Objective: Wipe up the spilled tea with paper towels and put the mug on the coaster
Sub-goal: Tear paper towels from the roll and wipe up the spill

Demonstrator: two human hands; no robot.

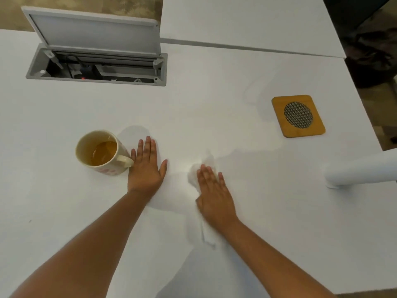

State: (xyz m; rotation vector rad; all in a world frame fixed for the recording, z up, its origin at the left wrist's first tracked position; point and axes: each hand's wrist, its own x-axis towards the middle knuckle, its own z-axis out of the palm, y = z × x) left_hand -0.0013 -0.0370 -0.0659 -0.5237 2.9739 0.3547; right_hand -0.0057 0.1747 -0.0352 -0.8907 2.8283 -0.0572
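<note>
A cream mug with tea in it stands upright on the white table, left of centre. My left hand lies flat on the table, fingers spread, its edge touching the mug's handle. My right hand presses flat on a white paper towel, which sticks out beyond my fingertips and under my wrist. A wooden coaster with a round mesh centre lies at the right, with nothing on it. The spilled tea is hard to make out on the white surface.
An open cable hatch with its lid raised sits at the back left. A paper towel roll lies at the right edge. A seam separates a second table behind. The table's right edge drops to a dark floor.
</note>
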